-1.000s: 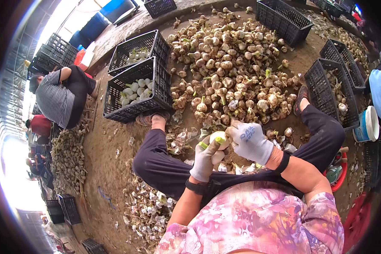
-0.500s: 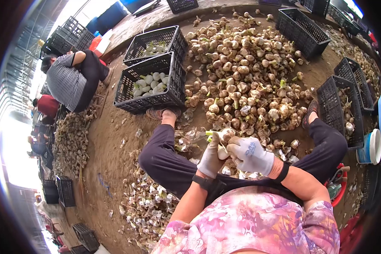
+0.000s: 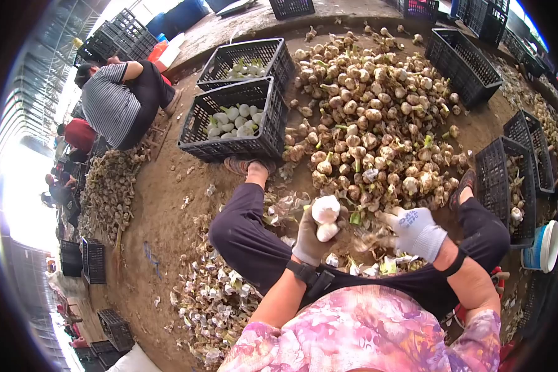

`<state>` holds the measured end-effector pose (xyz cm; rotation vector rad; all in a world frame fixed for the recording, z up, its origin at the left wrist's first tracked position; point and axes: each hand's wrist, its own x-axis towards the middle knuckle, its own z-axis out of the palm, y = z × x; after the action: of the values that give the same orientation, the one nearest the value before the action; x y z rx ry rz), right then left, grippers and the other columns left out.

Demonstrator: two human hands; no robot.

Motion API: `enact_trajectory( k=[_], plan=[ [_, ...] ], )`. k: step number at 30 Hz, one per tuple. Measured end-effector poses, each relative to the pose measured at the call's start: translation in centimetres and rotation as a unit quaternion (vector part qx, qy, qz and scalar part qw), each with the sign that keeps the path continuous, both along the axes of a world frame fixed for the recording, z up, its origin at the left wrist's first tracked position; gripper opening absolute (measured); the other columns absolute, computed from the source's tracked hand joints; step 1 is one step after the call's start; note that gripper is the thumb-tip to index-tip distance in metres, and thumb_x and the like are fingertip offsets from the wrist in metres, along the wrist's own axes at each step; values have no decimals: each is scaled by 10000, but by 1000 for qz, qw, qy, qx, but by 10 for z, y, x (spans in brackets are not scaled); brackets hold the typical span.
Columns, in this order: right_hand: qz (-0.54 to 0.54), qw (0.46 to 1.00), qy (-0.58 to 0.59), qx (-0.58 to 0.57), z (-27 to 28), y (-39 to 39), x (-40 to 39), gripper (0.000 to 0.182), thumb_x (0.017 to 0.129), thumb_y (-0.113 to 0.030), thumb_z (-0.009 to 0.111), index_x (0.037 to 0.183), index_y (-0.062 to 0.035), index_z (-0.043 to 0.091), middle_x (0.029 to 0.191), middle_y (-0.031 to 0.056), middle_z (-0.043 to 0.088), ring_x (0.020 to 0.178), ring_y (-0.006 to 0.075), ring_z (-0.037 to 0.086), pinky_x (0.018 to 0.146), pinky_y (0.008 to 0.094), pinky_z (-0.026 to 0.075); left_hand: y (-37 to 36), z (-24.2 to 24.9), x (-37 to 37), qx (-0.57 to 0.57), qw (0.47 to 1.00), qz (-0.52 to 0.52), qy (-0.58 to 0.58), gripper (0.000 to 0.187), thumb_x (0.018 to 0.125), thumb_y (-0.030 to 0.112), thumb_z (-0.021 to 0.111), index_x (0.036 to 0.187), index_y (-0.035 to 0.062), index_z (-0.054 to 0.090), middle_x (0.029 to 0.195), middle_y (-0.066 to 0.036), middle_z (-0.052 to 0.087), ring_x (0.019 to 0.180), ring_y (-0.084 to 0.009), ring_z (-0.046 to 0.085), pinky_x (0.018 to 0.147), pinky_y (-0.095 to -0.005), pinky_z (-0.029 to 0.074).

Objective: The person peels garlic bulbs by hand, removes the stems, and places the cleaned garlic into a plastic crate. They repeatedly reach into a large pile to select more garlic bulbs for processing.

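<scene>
My gloved left hand (image 3: pixel 312 239) is wrapped round white garlic bulbs (image 3: pixel 326 214), with two rounded white forms showing above its fingers. To its right, my gloved right hand (image 3: pixel 415 230) is apart from the bulbs, its fingers pointing left over blurred brownish skins (image 3: pixel 373 240); whether it holds any of them is unclear. Beyond both hands spreads a large heap of unpeeled garlic (image 3: pixel 378 118). A black crate (image 3: pixel 229 149) at the heap's left contains peeled white bulbs (image 3: pixel 235 119). Loose peelings (image 3: pixel 220 291) lie on the ground by my left leg.
Behind the near crate is another black crate (image 3: pixel 285 62) with bulbs. More crates (image 3: pixel 465 65) stand at the right, near a white and blue bucket (image 3: pixel 541 247). A person in a striped shirt (image 3: pixel 110 102) crouches at the left beside another garlic heap (image 3: pixel 110 186).
My right hand has moved right, away from my left hand. The bulbs in my left hand now show more white surface. The view has shifted slightly.
</scene>
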<state>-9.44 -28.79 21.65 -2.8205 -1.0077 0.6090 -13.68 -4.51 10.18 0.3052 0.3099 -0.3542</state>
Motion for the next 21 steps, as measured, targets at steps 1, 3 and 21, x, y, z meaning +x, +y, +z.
enact_trajectory(
  k=[1,3,21],
  plan=[
    [-40,989,-20,142,-8,4,1,497,819,-406,668,1237,-151,578,1058,80,640,926,303,656,775,395,529,-2,-2,0,2,1000,-3,3,571,937,559,390,1187,80,574,1037,-153,662,744,-230,627,561,-340,463],
    [-87,953,9,290,1,24,8,503,790,-317,715,1241,-144,573,1084,102,630,930,329,645,764,387,531,-5,-3,-1,3,999,-49,-18,481,955,509,452,1176,101,577,1038,-103,672,788,-205,658,644,-336,550],
    [-323,749,178,551,-18,-41,103,31,812,4,603,788,-2,621,751,80,645,648,152,612,617,278,494,83,100,213,191,936,289,-69,545,941,553,467,1151,53,522,996,-86,610,843,-244,627,782,-351,554]
  ],
)
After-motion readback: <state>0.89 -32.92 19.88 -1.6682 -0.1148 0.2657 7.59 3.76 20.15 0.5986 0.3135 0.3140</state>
